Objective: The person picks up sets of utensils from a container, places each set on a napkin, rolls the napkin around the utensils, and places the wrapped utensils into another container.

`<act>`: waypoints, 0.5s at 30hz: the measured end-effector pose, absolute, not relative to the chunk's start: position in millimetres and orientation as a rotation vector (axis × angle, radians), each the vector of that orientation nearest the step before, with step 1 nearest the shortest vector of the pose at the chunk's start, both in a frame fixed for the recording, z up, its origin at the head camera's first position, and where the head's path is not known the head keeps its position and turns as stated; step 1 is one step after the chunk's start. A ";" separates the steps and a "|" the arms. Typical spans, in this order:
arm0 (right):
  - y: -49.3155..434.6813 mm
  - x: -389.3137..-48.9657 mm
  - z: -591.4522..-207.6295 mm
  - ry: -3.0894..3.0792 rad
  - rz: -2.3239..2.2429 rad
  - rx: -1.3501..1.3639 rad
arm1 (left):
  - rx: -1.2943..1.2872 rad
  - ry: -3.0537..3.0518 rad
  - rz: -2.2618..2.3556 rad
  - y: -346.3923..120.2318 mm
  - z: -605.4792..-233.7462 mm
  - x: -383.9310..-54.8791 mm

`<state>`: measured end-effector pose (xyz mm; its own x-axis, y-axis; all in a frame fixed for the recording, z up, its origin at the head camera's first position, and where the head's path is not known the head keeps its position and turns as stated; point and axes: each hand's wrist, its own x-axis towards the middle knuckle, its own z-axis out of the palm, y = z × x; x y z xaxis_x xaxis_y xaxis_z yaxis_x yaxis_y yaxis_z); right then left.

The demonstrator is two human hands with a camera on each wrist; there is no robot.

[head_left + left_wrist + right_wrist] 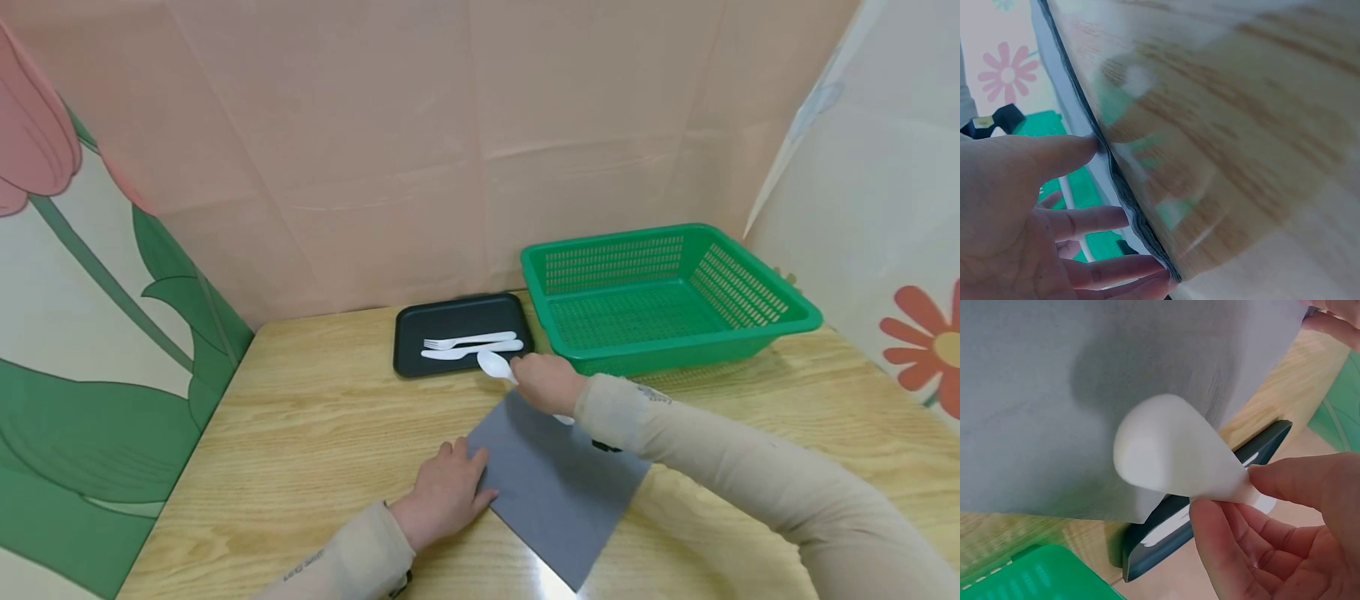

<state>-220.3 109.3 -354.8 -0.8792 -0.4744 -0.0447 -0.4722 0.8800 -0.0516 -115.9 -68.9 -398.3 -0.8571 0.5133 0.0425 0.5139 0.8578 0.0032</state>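
Observation:
A white plastic spoon (494, 364) is pinched between the thumb and fingers of my right hand (547, 382), over the far part of a grey folded napkin (558, 492). Its bowl points away toward the tray, and the broad handle end (1169, 447) looms large in the right wrist view. My left hand (447, 487) rests at the napkin's left edge, fingers spread. In the left wrist view, the thumb and fingertips (1113, 219) touch the layered edge of the napkin. A white fork (468, 340) and a white knife (472, 350) lie on the black tray (457, 315).
A green plastic basket (675, 346) with slotted sides stands at the back right, close beside the tray. Behind the wooden table (315, 433) hangs a pink sheet (337, 150). Panels with printed flowers flank it on both sides.

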 end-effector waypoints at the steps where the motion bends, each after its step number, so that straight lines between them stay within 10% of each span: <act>1: 109.6 -220.5 -355.3 2.993 -0.062 -0.752 | -0.827 -2.989 -0.021 -69.0 -398.3 -115.8; 15: 119.1 -216.0 -361.6 2.981 -0.175 -0.829 | -0.834 -2.993 -0.005 -68.9 -398.3 -116.2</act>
